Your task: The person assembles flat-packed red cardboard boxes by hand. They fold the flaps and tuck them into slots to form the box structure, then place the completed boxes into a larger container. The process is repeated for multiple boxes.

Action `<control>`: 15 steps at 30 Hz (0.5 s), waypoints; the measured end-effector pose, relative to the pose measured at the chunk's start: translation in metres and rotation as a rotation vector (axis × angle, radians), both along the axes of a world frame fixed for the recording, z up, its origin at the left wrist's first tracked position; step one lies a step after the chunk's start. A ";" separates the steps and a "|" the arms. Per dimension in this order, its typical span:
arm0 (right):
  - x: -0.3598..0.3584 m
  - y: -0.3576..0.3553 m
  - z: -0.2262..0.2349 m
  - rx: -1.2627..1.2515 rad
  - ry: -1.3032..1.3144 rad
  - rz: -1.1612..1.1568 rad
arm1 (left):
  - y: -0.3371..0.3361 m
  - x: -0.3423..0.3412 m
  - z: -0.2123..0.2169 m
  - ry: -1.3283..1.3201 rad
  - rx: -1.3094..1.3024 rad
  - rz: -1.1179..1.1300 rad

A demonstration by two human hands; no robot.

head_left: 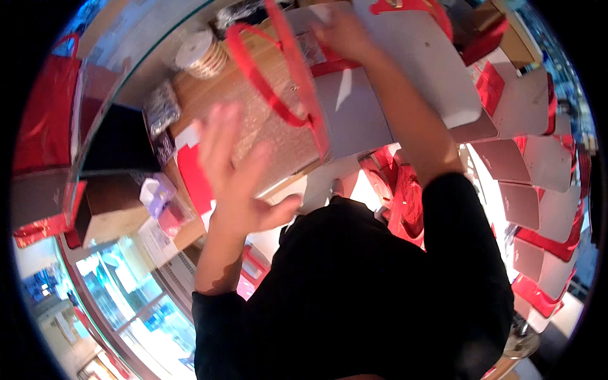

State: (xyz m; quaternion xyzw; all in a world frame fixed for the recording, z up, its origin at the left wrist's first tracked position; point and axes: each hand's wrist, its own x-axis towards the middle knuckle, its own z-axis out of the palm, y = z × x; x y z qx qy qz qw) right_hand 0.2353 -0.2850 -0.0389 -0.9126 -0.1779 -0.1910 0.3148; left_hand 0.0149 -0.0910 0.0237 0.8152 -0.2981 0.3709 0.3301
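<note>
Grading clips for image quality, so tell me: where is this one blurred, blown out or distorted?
In the head view: the left hand is blurred, the right hand soft too; the bright panes at lower left are washed out; the black shirt shows little detail; straight edges bend toward the dark rim.

Looks like a shop to me. There's a whole row of grey-and-red bags (532, 161) lined up, plus a green-edged clear glass panel (120, 76) and white round spools (196, 52).
</note>
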 end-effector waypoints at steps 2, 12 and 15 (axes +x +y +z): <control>-0.075 -0.025 0.061 0.508 -0.057 -0.168 | 0.017 -0.017 -0.036 -0.070 -0.430 0.003; -0.234 0.204 -0.152 0.404 0.647 0.490 | 0.169 -0.131 -0.235 0.708 0.007 0.876; -0.198 0.251 -0.185 -0.044 0.632 0.182 | 0.182 -0.143 -0.255 0.775 0.032 0.820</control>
